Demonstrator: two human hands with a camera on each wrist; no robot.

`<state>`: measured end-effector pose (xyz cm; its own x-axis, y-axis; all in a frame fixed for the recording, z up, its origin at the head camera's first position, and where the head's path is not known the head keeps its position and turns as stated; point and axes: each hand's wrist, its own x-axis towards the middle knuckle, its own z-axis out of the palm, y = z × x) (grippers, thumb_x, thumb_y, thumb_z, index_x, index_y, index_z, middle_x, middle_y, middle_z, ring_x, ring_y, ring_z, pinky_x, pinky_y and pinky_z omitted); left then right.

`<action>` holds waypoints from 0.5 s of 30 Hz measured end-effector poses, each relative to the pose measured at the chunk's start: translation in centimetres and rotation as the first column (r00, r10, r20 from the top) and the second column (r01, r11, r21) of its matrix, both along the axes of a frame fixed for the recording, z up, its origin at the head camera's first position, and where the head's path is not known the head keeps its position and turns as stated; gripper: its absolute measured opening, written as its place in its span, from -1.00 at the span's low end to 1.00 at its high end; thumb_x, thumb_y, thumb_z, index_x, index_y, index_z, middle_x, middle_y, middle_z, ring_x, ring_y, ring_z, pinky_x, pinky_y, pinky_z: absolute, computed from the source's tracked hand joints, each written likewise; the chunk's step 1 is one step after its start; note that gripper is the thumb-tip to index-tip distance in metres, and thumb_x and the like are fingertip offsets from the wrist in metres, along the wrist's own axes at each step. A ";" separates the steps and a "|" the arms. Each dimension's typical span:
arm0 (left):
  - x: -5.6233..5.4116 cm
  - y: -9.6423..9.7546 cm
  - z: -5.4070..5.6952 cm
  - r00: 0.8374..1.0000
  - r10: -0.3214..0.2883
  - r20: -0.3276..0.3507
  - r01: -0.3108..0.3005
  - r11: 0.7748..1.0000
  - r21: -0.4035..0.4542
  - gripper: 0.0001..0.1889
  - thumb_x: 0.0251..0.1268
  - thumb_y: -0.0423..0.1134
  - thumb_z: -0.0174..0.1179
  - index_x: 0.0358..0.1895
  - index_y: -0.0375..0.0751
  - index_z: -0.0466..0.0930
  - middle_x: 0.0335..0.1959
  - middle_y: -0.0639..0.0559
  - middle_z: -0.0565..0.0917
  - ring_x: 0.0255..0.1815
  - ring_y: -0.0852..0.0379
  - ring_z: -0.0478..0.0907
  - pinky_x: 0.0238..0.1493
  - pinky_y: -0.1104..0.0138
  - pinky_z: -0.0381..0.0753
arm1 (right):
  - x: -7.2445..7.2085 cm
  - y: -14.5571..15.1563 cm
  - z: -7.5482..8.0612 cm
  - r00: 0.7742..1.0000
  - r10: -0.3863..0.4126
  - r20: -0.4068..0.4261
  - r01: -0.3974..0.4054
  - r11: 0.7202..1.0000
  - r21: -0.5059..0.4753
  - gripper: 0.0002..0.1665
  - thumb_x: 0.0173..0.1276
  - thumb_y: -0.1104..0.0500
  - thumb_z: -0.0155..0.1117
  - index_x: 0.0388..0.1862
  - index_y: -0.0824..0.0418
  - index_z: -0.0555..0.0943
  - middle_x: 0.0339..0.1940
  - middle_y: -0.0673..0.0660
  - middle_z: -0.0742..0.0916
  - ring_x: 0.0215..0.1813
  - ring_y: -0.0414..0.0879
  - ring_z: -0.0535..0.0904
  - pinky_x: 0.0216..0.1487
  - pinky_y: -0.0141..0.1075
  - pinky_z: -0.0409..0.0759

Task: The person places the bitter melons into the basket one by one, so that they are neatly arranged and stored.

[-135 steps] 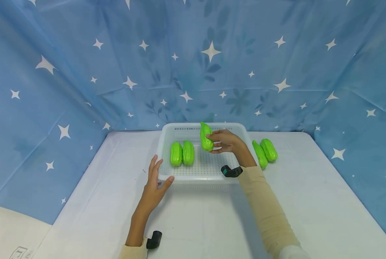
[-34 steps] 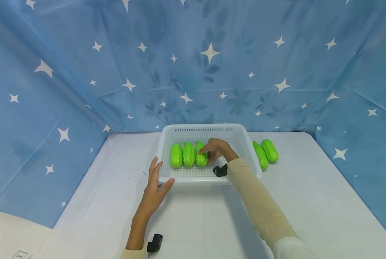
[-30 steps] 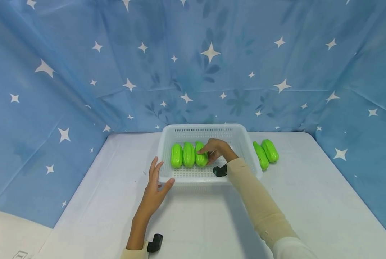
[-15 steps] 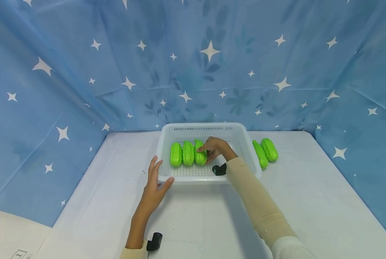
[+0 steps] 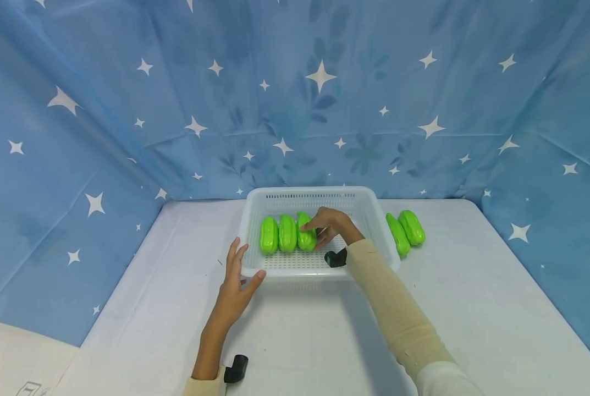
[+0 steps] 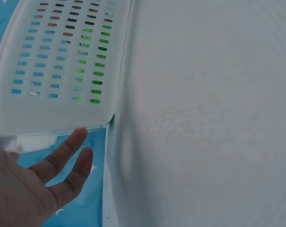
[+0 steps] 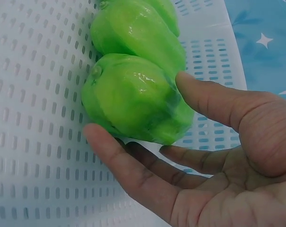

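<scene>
A white perforated basket (image 5: 319,271) stands on the table with a row of 3 glossy green papaya-like fruits in its left half. My right hand (image 5: 330,223) reaches into the basket and holds the rightmost fruit (image 5: 305,237). In the right wrist view, the thumb lies on one side of that fruit (image 7: 133,97) and the fingers curl under the other side. The middle fruit (image 5: 287,234) and the left fruit (image 5: 269,235) lie close beside it. At the basket's near left corner, my left hand (image 5: 232,291) rests with its fingers spread and fairly straight.
Outside the basket, against its right side, two more green fruits (image 5: 397,235) lie together on the white table (image 5: 295,335). A blue curtain with white stars (image 5: 295,110) hangs behind and along both sides.
My right hand has lowered its fruit from above the basket to the basket floor, right of the other two. Over the last second it stays put. The left hand has hardly moved.
</scene>
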<state>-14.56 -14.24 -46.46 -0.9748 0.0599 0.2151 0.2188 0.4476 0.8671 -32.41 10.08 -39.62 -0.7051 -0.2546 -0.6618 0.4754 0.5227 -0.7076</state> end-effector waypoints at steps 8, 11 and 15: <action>0.0 0.0 0.0 1.000 0.002 0.003 -0.002 1.000 0.002 -0.20 0.38 0.10 0.15 0.56 0.08 -0.06 0.60 0.28 -0.30 0.54 -0.18 0.11 0.24 -0.11 0.49 | -0.1 0.0 -0.1 1.000 0.007 -0.012 -0.006 1.000 0.005 -0.09 0.39 0.17 0.29 0.53 0.38 0.03 0.46 0.48 0.30 0.29 0.28 0.50 0.05 -0.01 0.68; 0.0 0.0 0.0 1.000 -0.003 0.003 0.003 1.000 0.002 -0.19 0.38 0.10 0.15 0.56 0.07 -0.08 0.60 0.27 -0.31 0.53 -0.19 0.13 0.25 -0.11 0.49 | 0.0 0.1 -0.1 0.999 0.034 -0.032 -0.033 0.999 0.034 -0.14 0.40 0.15 0.28 0.50 0.41 0.09 0.43 0.50 0.33 0.20 0.27 0.58 0.07 -0.03 0.67; 0.0 0.0 -0.1 1.000 -0.002 -0.003 0.002 1.000 -0.003 -0.18 0.38 0.10 0.15 0.56 0.05 -0.08 0.61 0.23 -0.31 0.53 -0.23 0.13 0.24 -0.12 0.48 | -0.1 0.1 -0.1 0.996 0.069 -0.051 -0.065 0.995 0.071 -0.20 0.41 0.13 0.26 0.46 0.45 0.17 0.39 0.51 0.39 0.05 0.24 0.66 0.11 -0.04 0.66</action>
